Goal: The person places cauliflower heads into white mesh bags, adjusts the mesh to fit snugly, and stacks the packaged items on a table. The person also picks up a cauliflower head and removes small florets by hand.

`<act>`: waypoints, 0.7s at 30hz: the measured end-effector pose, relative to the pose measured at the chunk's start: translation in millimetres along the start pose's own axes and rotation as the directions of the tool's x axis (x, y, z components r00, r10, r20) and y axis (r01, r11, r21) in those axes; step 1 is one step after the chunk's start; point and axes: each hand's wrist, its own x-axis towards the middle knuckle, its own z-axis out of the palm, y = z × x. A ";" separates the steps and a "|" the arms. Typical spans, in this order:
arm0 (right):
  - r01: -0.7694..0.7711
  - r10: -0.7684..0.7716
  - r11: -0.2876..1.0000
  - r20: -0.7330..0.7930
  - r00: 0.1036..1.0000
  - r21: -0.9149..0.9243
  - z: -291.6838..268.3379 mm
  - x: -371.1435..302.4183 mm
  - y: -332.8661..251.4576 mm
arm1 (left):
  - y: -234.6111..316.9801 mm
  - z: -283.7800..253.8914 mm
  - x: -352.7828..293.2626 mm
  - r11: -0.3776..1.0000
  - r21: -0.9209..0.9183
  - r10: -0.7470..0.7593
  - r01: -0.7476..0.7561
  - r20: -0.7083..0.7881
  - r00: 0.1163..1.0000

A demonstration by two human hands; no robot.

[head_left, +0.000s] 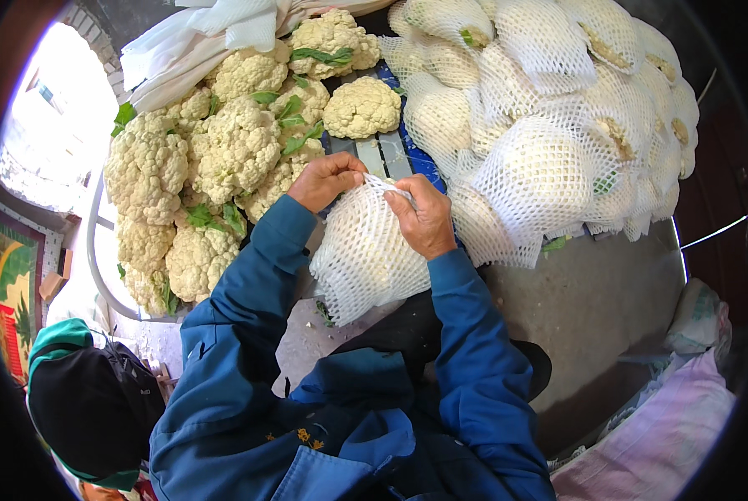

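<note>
In front of me a white foam net [364, 250] is stretched round a cauliflower, which shows only as pale shapes through the mesh. My left hand [327, 180] pinches the net's far edge between thumb and fingers. On the other side of that edge, my right hand [424, 215] is closed on the net as well. Bare cauliflowers [236, 150] are heaped to the left, some with green leaves. A single bare cauliflower [362, 108] lies just beyond my hands. At the right, netted cauliflowers [541, 171] are piled up, the closest one near my right hand.
A bundle of empty white foam nets [215, 37] lies at the far left, behind the bare heads. Grey and blue slats [381, 155] show between the two piles. A black and green bag [90, 405] sits at the lower left, and pinkish sacking [654, 430] at the lower right.
</note>
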 end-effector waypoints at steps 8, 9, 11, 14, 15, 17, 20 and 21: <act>-0.021 0.020 1.000 -0.075 0.997 -0.022 -3.5 -2.0 -3.9 | 14.3 10.6 11.1 0.987 0.150 0.075 -0.062 -0.083 0.994; -0.027 0.026 1.000 -0.083 0.996 -0.010 -3.8 -2.5 -3.7 | 15.0 11.2 12.3 0.983 0.167 0.088 -0.073 -0.081 0.993; -0.029 0.029 1.000 -0.091 0.995 0.000 -5.0 -3.8 -2.7 | 13.9 12.5 15.6 0.985 0.154 0.092 -0.080 -0.077 0.993; -0.055 0.056 0.998 -0.102 0.993 0.013 -8.1 -7.7 0.1 | 12.5 14.5 18.2 0.993 0.099 0.074 -0.069 -0.050 0.996; -0.066 0.068 0.998 -0.106 0.992 0.019 -9.2 -9.1 0.2 | 12.4 14.5 18.1 0.995 0.076 0.065 -0.061 -0.038 0.997; -0.087 0.089 0.996 -0.100 0.991 0.022 -13.7 -12.0 -2.4 | 9.0 17.7 14.3 1.000 0.009 0.022 -0.022 -0.032 0.999; -0.070 0.072 0.997 -0.096 0.993 0.029 -14.7 -10.2 -1.6 | 1.2 17.1 5.8 0.992 -0.126 0.003 -0.008 -0.037 0.999; -0.058 0.061 0.998 -0.095 0.994 0.030 -15.3 -10.1 -1.0 | -0.5 15.8 1.9 0.984 -0.177 0.003 -0.010 -0.041 0.999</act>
